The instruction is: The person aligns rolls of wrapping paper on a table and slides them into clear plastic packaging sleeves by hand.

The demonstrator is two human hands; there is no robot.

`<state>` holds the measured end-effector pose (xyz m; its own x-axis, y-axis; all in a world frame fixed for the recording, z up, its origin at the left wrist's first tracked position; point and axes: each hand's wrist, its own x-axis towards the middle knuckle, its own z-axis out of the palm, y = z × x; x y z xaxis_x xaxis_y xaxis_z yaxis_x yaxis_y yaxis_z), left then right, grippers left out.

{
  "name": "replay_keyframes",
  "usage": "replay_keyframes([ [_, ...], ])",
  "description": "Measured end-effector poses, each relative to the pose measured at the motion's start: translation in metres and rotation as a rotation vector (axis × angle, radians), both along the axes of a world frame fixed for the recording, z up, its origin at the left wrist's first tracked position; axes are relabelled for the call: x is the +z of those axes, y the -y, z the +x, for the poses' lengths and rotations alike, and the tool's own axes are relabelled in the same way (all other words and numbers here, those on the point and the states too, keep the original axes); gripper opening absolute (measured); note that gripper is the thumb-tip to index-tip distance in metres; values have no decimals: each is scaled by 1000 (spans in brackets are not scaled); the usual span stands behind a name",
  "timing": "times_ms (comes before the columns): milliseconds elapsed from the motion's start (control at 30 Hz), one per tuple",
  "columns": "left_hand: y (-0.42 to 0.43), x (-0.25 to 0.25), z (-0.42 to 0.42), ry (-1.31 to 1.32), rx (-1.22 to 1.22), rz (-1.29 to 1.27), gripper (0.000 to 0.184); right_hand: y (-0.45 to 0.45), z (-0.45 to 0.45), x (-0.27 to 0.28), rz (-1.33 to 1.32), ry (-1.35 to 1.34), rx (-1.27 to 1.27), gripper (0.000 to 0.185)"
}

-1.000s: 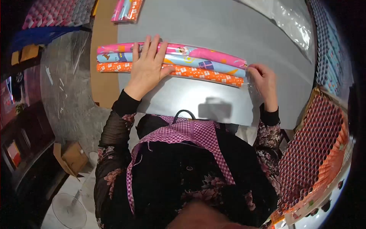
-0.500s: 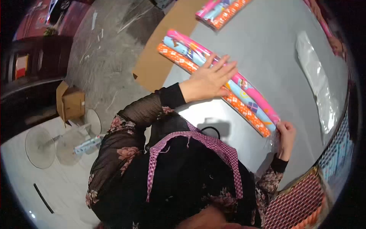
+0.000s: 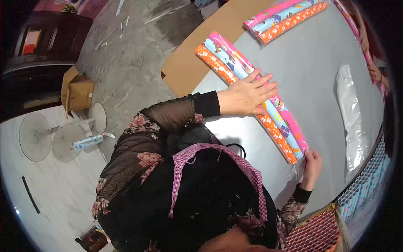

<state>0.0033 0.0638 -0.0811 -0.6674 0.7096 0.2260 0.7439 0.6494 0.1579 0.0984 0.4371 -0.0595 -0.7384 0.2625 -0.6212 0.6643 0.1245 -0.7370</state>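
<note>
Spread fingers (image 3: 264,80) of left hand (image 3: 242,98) steady rolls (image 3: 275,114); right hand (image 3: 312,167) curls, grip unclear, likely straightening wrapper (image 3: 296,170); next move asks gentleness.

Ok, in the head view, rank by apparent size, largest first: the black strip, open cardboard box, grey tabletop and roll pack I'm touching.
1. Grey tabletop
2. Roll pack you're touching
3. Open cardboard box
4. Black strip

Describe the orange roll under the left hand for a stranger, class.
On the grey table, the left hand lies across three rolls. The orange roll lies nearest the person; its colour and white print set it apart from the blue roll and pink roll.
</note>
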Motion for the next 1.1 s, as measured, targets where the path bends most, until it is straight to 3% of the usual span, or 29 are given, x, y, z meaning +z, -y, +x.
replay_keyframes([
  [100, 2, 3, 1, -17, 4, 5, 73, -8, 21, -11, 649, -339, 255, 26],
  [233, 1, 5, 0, -15, 9, 8, 70, 24, 42, 20, 516, -256, 148, 21],
  [333, 3, 0, 1, -38, 4, 75, 67, 29, 42, 9, 504, -153, 201, 20],
  [400, 4, -3, 1, -49, 8, 88, 70, 34, 41, 6, 420, -232, 134, 20],
  [500, 4, -2, 0, -71, -6, 91, 69, 31, 41, -3, 297, -148, -19, 19],
  [700, 5, -2, 1, -76, -7, 54, 67, 14, 31, -11, 76, -12, -71, 20],
  [933, 6, -3, 0, -104, -12, 124, 68, 27, 35, -4, 147, -44, -78, 21],
  [1000, 6, -1, -1, -74, 6, 62, 69, 33, 39, 3, 572, -165, 131, 26],
  [1100, 6, -3, 0, -116, 18, 76, 68, 28, 57, 8, 527, -135, 152, 27],
])
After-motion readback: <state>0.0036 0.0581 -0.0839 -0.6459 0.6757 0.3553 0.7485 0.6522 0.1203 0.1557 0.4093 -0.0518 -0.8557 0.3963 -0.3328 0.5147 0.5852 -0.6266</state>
